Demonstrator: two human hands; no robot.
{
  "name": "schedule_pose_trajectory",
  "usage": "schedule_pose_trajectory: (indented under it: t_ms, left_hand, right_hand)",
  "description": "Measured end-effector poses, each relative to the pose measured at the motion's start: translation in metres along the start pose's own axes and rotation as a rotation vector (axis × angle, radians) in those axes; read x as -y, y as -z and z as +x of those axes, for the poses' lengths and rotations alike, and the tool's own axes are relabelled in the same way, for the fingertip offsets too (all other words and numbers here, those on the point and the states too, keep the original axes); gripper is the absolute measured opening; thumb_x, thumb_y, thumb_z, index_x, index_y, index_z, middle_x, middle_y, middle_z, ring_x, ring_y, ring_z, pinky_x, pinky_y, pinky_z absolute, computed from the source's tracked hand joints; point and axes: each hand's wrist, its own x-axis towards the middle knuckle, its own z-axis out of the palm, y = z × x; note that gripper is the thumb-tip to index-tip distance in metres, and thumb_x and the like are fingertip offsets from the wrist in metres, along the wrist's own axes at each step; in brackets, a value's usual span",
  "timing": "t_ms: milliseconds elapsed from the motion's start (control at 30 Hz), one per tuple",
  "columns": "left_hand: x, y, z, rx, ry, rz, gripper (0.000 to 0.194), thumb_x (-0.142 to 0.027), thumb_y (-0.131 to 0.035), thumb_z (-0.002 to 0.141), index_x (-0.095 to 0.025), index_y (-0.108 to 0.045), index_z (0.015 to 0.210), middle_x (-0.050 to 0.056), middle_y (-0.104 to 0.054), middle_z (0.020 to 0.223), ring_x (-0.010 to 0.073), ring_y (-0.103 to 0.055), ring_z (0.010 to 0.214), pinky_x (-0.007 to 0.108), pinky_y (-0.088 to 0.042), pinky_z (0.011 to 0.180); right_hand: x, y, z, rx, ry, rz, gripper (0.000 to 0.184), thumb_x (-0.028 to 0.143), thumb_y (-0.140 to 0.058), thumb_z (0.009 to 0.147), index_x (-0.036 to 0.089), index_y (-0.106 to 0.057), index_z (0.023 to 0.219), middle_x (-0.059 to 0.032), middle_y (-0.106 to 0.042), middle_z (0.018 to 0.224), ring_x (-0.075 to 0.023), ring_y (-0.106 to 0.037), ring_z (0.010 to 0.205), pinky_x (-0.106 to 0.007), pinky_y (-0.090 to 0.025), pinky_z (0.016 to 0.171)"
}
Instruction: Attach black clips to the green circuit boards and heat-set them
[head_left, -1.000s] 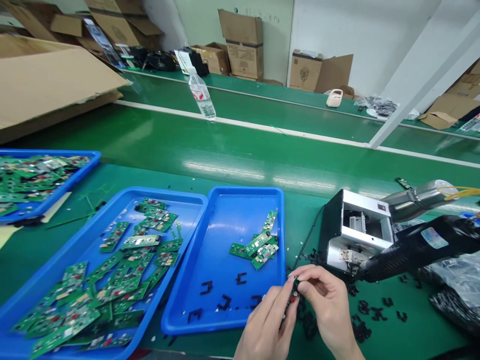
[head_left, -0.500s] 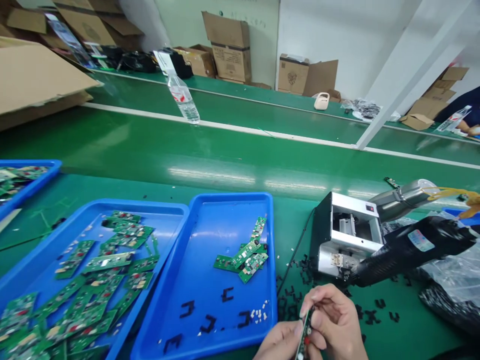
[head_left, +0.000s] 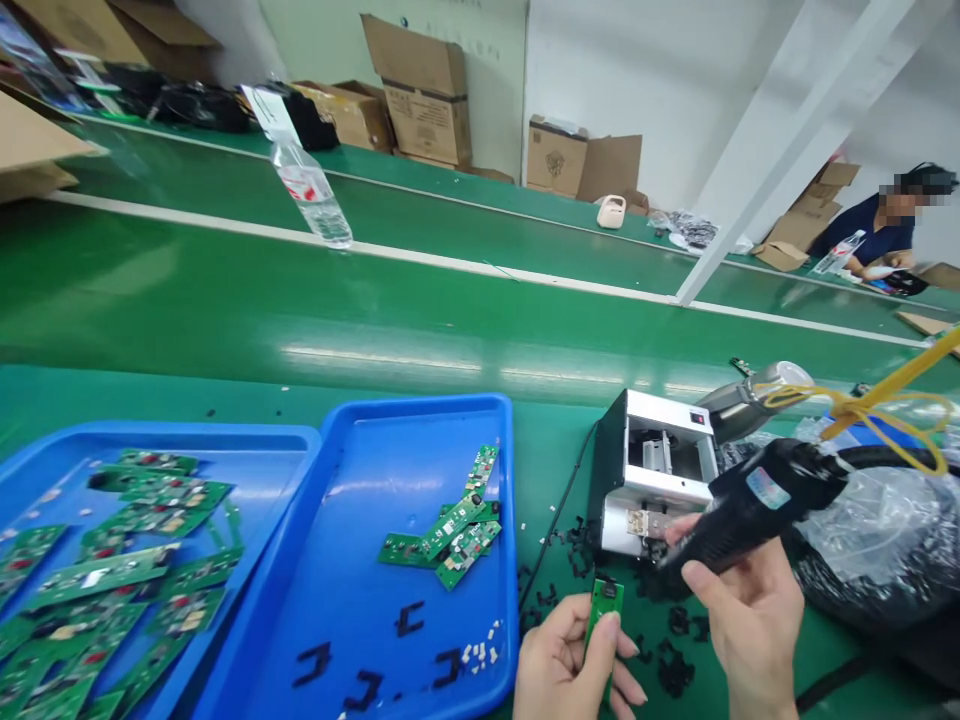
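My left hand [head_left: 566,665] pinches a small green circuit board [head_left: 604,605] upright at the bottom centre, just right of a blue tray [head_left: 360,480]. My right hand [head_left: 746,620] wraps round the handle of a black heat gun [head_left: 750,500], whose nozzle points down towards the board beside a small white and black machine [head_left: 652,475]. The tray holds a few green boards [head_left: 450,530] and several black clips [head_left: 409,620].
A second blue tray [head_left: 225,450] at the left is full of green boards. Loose black clips [head_left: 675,660] litter the green bench. Clear plastic bags [head_left: 877,530] lie at the right. A water bottle [head_left: 311,195] stands on the conveyor; a person [head_left: 874,225] works far right.
My right hand let go of the board and took hold of the black heat gun. The left hand keeps the board alone. The view swung to the right.
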Motion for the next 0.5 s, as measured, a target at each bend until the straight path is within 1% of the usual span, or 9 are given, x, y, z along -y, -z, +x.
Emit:
schedule_pose_trajectory:
  t_ms: [33, 100, 167, 200, 267, 333, 433, 500]
  left_hand:
    - [0.001, -0.004, 0.003, -0.014, -0.007, -0.007, 0.054, -0.067, -0.082, 0.073, -0.016, -0.066, 0.076, 0.003, -0.073, 0.065, 0.0147, -0.068, 0.042, 0.019, -0.052, 0.037]
    - [0.003, -0.013, 0.009, -0.028, -0.021, -0.017, 0.053, -0.066, -0.082, 0.073, -0.015, -0.066, 0.077, 0.002, -0.071, 0.064, 0.0135, -0.067, 0.041, 0.018, -0.051, 0.035]
    - [0.005, -0.020, 0.017, -0.010, -0.029, -0.017, 0.052, -0.064, -0.081, 0.075, -0.015, -0.066, 0.075, 0.001, -0.070, 0.065, 0.0129, -0.067, 0.042, 0.017, -0.051, 0.036]
    - [0.006, -0.023, 0.020, 0.004, -0.030, -0.012, 0.051, -0.064, -0.080, 0.076, -0.015, -0.065, 0.075, 0.001, -0.070, 0.066, 0.0129, -0.068, 0.043, 0.018, -0.051, 0.036]
    - [0.009, -0.027, 0.026, 0.019, -0.028, 0.004, 0.052, -0.064, -0.078, 0.078, -0.015, -0.064, 0.076, 0.001, -0.068, 0.066, 0.0128, -0.068, 0.044, 0.018, -0.052, 0.037]
    - [0.013, -0.030, 0.031, 0.022, -0.034, 0.024, 0.052, -0.065, -0.073, 0.081, -0.015, -0.061, 0.076, -0.001, -0.066, 0.066, 0.0114, -0.066, 0.042, 0.018, -0.051, 0.037]
    - [0.019, -0.033, 0.034, 0.047, -0.046, 0.029, 0.050, -0.067, -0.064, 0.088, -0.018, -0.055, 0.081, -0.004, -0.062, 0.070, 0.0089, -0.063, 0.038, 0.016, -0.046, 0.033]
    - [0.023, -0.035, 0.034, 0.067, -0.036, 0.027, 0.049, -0.068, -0.059, 0.091, -0.021, -0.051, 0.086, -0.006, -0.061, 0.074, 0.0078, -0.061, 0.036, 0.014, -0.040, 0.029]
  right_hand:
    - [0.004, 0.003, 0.002, 0.061, -0.004, 0.053, 0.034, 0.021, -0.079, 0.086, 0.023, -0.065, 0.117, -0.0032, -0.072, 0.086, -0.0196, -0.070, 0.075, -0.033, -0.056, 0.066]
    - [0.014, 0.006, 0.003, 0.141, -0.001, 0.142, 0.046, 0.021, -0.073, 0.092, 0.026, -0.057, 0.134, 0.0035, -0.063, 0.072, -0.0145, -0.061, 0.059, -0.028, -0.049, 0.054]
    - [0.028, 0.004, 0.007, 0.187, 0.046, 0.187, 0.062, 0.022, -0.070, 0.095, 0.031, -0.042, 0.150, 0.0062, -0.061, 0.067, -0.0142, -0.057, 0.053, -0.028, -0.046, 0.050]
    - [0.035, 0.000, 0.010, 0.197, 0.092, 0.197, 0.067, 0.023, -0.070, 0.096, 0.032, -0.037, 0.153, 0.0062, -0.062, 0.068, -0.0149, -0.058, 0.053, -0.030, -0.047, 0.051]
    - [0.047, -0.008, 0.019, 0.194, 0.184, 0.214, 0.063, 0.026, -0.068, 0.098, 0.031, -0.037, 0.152, 0.0062, -0.063, 0.067, -0.0155, -0.059, 0.050, -0.032, -0.048, 0.050]
    - [0.053, -0.017, 0.028, 0.167, 0.268, 0.182, 0.053, 0.024, -0.066, 0.098, 0.029, -0.044, 0.146, 0.0067, -0.064, 0.066, -0.0158, -0.059, 0.048, -0.033, -0.049, 0.050]
    - [0.052, -0.027, 0.035, 0.076, 0.371, 0.000, 0.047, 0.011, -0.068, 0.093, 0.027, -0.050, 0.134, 0.0065, -0.068, 0.069, -0.0160, -0.064, 0.054, -0.034, -0.052, 0.056]
    - [0.048, -0.031, 0.036, 0.048, 0.395, -0.076, 0.043, 0.007, -0.068, 0.091, 0.026, -0.052, 0.127, 0.0079, -0.067, 0.068, -0.0148, -0.063, 0.053, -0.034, -0.052, 0.058]
